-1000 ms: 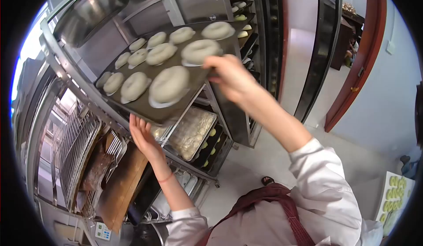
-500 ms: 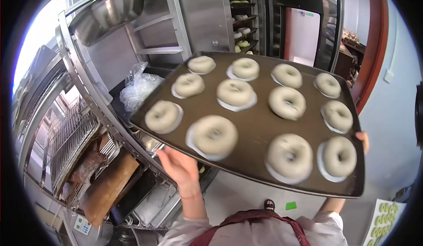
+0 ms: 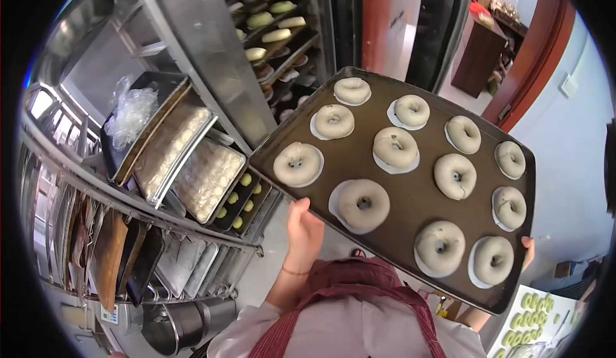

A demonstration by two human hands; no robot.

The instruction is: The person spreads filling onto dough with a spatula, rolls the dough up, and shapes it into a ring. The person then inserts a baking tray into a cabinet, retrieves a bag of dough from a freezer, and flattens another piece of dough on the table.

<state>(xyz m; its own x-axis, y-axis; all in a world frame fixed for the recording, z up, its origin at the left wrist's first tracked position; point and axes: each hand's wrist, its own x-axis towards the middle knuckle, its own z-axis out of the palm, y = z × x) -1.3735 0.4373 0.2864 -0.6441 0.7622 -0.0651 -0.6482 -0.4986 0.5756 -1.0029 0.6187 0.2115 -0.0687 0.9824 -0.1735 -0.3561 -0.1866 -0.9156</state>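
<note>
At the left of the frame the rack (image 3: 192, 69) with its loaded trays (image 3: 208, 178) has slid further away from me than half a second ago. My left hand (image 3: 303, 230) is pressed flat under the near-left edge of the dark baking tray (image 3: 410, 197). The tray, centre-right, now sits lower and clear of the rack, so I am carrying it free. Twelve dough rings (image 3: 364, 204) stay in place. My right hand (image 3: 528, 250) grips the lower-right edge, fingers curled on it.
</note>
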